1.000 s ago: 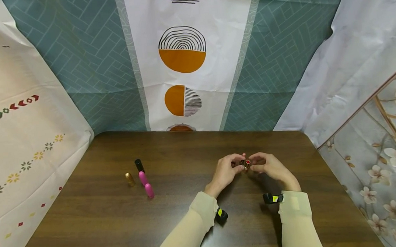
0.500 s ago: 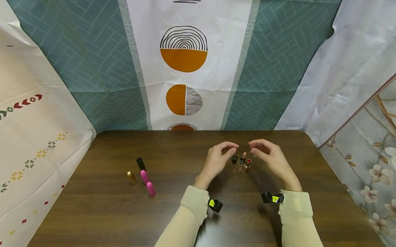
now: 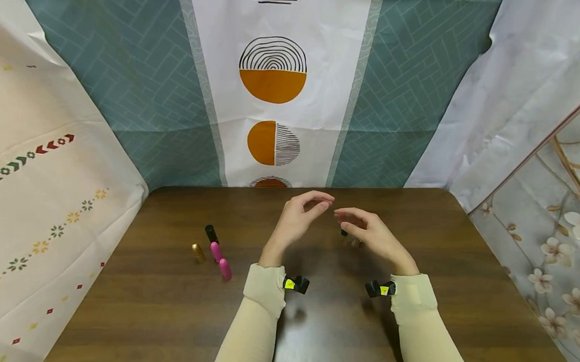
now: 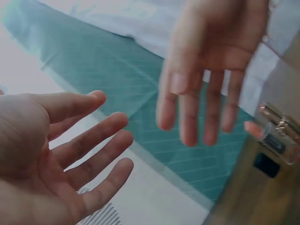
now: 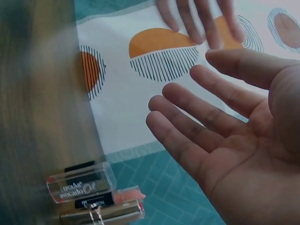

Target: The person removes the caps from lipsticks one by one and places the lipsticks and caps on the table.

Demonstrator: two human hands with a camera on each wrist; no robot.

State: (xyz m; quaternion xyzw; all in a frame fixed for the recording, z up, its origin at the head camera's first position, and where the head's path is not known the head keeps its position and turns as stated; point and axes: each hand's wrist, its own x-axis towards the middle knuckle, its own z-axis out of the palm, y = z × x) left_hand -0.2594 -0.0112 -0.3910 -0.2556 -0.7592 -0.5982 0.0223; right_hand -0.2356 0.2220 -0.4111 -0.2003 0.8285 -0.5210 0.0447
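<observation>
Above the table my left hand [image 3: 296,218] is raised with fingers extended and holds nothing. My right hand [image 3: 372,234] hovers beside it, fingers loosely spread, also holding nothing. It hides most of a small cosmetics group in the head view, where a black piece [image 3: 343,232] peeks out. In the right wrist view stand a clear tube [image 5: 79,183] lettered "avocado oil", an uncapped peach lipstick [image 5: 129,194] and a gold lipstick [image 5: 103,215] with red at its tip. The left wrist view also shows the peach lipstick [image 4: 253,129] and a black piece [image 4: 267,165].
At the table's left stand two pink bullet-shaped pieces [image 3: 225,269], a gold one [image 3: 198,253] and a black tube [image 3: 212,234]. Patterned cloth [image 3: 160,100] hangs behind the brown wooden table [image 3: 145,317] and along both sides.
Both hands have let go of the cosmetics at the right. My left hand has risen and moved left; the right has followed leftward over the group. The head view has shifted slightly.
</observation>
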